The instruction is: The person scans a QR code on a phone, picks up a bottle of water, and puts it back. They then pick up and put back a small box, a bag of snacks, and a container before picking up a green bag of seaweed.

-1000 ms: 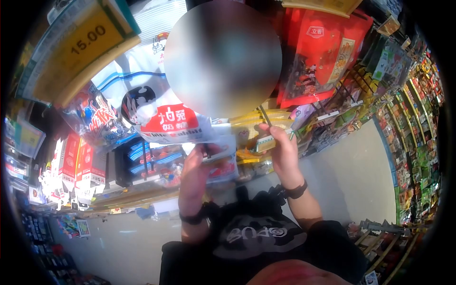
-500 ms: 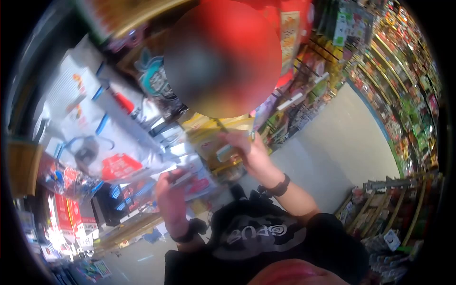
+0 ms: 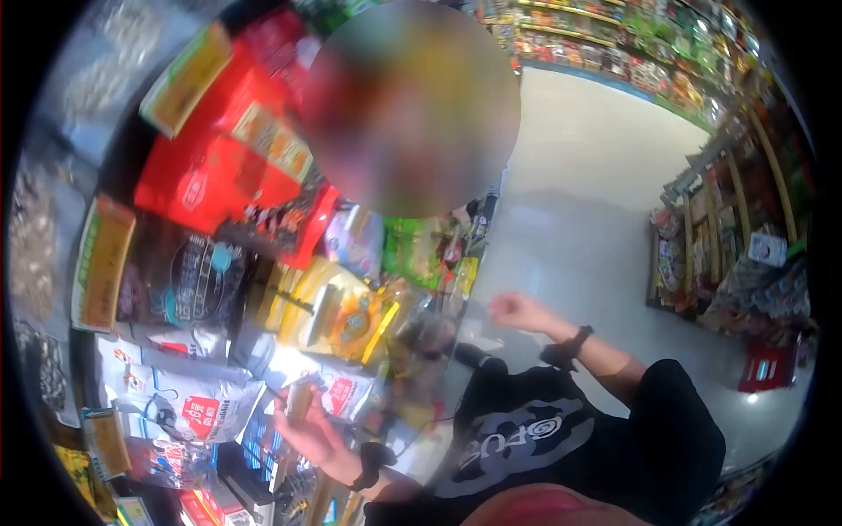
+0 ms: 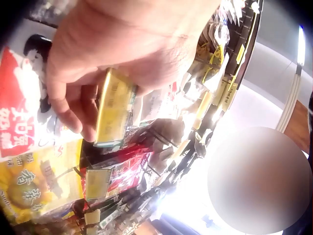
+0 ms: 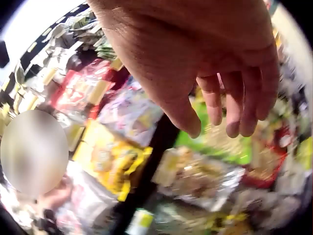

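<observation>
In the head view the left hand (image 3: pixel 311 436) is at a price tag (image 3: pixel 299 400) in front of hanging white bags (image 3: pixel 202 412). The left wrist view shows the left hand (image 4: pixel 122 44) with its fingers curled round the yellow price tag (image 4: pixel 115 107), a yellow bag (image 4: pixel 44 181) below. My right hand (image 3: pixel 524 313) is out over the aisle, right of the shelf, holding nothing. Seen from the right wrist, that right hand (image 5: pixel 195 54) has relaxed, slightly bent fingers, with green and clear packets (image 5: pixel 195 176) behind them.
Red bags (image 3: pixel 219 175) and yellow bags (image 3: pixel 355 324) hang further along the rack, with price signs (image 3: pixel 103 263) at its edge. Pale floor (image 3: pixel 588 184) runs beside it. Another shelf (image 3: pixel 702 228) and a red basket (image 3: pixel 766 366) stand at the right.
The head view has turned rightward along the aisle. The right hand has left the tag by the yellow bags and moved out to the right; the left hand stays by the white bags.
</observation>
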Available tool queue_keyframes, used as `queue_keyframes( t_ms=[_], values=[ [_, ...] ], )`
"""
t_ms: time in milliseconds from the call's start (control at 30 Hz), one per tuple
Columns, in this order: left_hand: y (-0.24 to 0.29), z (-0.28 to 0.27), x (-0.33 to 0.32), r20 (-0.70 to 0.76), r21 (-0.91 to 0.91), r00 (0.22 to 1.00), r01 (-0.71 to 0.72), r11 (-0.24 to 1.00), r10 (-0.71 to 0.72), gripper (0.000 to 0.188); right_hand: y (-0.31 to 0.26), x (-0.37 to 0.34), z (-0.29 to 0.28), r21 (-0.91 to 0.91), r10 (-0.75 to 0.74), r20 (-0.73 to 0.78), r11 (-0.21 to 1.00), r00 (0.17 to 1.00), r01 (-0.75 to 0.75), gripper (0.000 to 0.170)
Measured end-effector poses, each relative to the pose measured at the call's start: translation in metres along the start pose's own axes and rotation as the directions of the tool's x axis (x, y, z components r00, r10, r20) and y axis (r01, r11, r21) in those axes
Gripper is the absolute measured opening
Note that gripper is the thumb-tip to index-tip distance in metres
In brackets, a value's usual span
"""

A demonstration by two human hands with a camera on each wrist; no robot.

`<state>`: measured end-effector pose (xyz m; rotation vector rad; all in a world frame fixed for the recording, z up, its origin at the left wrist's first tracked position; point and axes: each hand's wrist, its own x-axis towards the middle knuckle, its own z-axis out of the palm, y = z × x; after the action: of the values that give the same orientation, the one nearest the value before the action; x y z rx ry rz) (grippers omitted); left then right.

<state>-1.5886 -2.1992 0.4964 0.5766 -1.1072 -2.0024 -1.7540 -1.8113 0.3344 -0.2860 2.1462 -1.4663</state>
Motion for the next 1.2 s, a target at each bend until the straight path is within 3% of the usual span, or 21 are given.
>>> queue_keyframes(
  t_ms=[67,100,133,200,233,300,433,500,567,667,733,800,833,900,933,967,1033,1100,1133,1167,1200],
  values=[
    [0.003,0.003,0.001,0.040,0.014,0.999,-0.005,1.000,0.005,0.039,0.070,-0.052,-0.030,-0.240,0.133,-0.305,0.947,0.943,-0.211,0.038],
    [0.009,0.005,-0.002,0.062,0.057,0.997,0.044,0.997,-0.047,0.040,0.110,-0.090,-0.044,-0.196,0.094,-0.401,0.963,0.911,-0.186,0.038],
    [0.016,0.006,-0.005,0.077,0.098,0.993,0.083,0.992,-0.091,0.040,0.155,-0.116,-0.053,-0.171,0.242,-0.511,0.912,0.825,-0.373,0.036],
    [0.027,0.012,-0.012,0.062,0.237,0.991,0.099,0.967,-0.116,0.046,0.227,-0.184,-0.069,0.504,0.529,-0.482,0.820,0.699,-0.273,0.020],
    [0.028,0.015,-0.015,0.033,0.270,0.994,0.091,0.958,-0.103,0.047,0.254,-0.214,-0.071,0.636,0.626,-0.484,0.732,0.612,-0.246,0.011],
    [0.032,0.015,-0.014,-0.016,0.353,0.998,0.068,0.933,-0.067,0.049,0.299,-0.264,-0.063,0.594,0.642,-0.604,0.758,0.472,-0.271,0.011],
    [0.029,-0.001,-0.018,0.009,0.565,1.000,-0.029,0.825,0.028,0.061,0.339,-0.342,-0.044,0.694,0.714,-0.561,0.681,0.419,-0.234,0.015],
    [0.015,0.026,-0.055,-0.213,0.605,0.943,-0.079,0.792,0.256,0.046,0.345,-0.360,-0.038,0.751,0.756,-0.535,0.630,0.378,-0.198,0.016],
    [-0.007,-0.038,-0.009,-0.164,0.591,0.941,-0.147,0.793,0.296,0.029,0.338,-0.371,-0.033,0.789,0.772,-0.505,0.594,0.386,-0.158,0.019],
    [-0.044,0.004,-0.066,-0.365,0.628,0.866,-0.042,0.777,0.342,0.019,0.329,-0.401,-0.041,0.829,0.799,-0.461,0.543,0.386,-0.132,0.022],
    [-0.088,-0.026,-0.047,-0.240,0.559,0.963,0.034,0.829,0.122,0.014,0.323,-0.416,-0.049,0.839,0.806,-0.458,0.531,0.376,-0.118,0.021],
    [-0.129,-0.036,-0.034,-0.092,0.529,0.981,0.193,0.827,-0.170,0.016,0.329,-0.425,-0.055,0.827,0.806,-0.483,0.548,0.342,-0.123,0.020],
    [-0.142,-0.034,-0.041,-0.019,0.534,0.937,0.304,0.789,-0.348,0.021,0.335,-0.431,-0.059,0.817,0.802,-0.497,0.561,0.331,-0.134,0.020],
    [-0.150,0.002,-0.108,0.182,0.674,0.845,0.265,0.690,-0.503,0.032,0.346,-0.441,-0.069,0.821,0.813,-0.490,0.551,0.315,-0.147,0.021],
    [-0.148,0.030,-0.136,0.165,0.804,0.781,0.247,0.541,-0.602,0.036,0.352,-0.442,-0.071,0.825,0.819,-0.483,0.544,0.309,-0.152,0.022],
    [-0.150,0.047,-0.153,0.127,0.906,0.711,0.201,0.373,-0.691,0.041,0.360,-0.442,-0.073,0.828,0.818,-0.480,0.542,0.316,-0.144,0.020],
    [-0.225,-0.034,-0.099,0.311,0.920,0.553,-0.380,0.098,-0.773,0.046,0.379,-0.428,-0.076,0.836,0.816,-0.477,0.536,0.326,-0.119,0.018],
    [-0.231,-0.027,-0.118,0.359,0.805,0.292,-0.578,0.135,-0.886,0.047,0.375,-0.419,-0.084,0.852,0.825,-0.465,0.515,0.321,-0.091,0.020],
    [-0.249,-0.028,-0.115,0.115,0.948,0.323,-0.317,0.007,-0.939,0.047,0.370,-0.416,-0.084,0.862,0.833,-0.459,0.501,0.310,-0.071,0.022],
    [-0.269,-0.025,-0.114,-0.134,0.987,0.278,-0.043,-0.152,-0.951,0.047,0.367,-0.414,-0.084,0.878,0.850,-0.435,0.474,0.297,-0.071,0.021],
    [-0.292,-0.027,-0.112,-0.116,0.992,0.280,0.081,-0.097,-0.953,0.044,0.363,-0.411,-0.085,0.892,0.866,-0.413,0.447,0.281,-0.065,0.021]
  ],
)
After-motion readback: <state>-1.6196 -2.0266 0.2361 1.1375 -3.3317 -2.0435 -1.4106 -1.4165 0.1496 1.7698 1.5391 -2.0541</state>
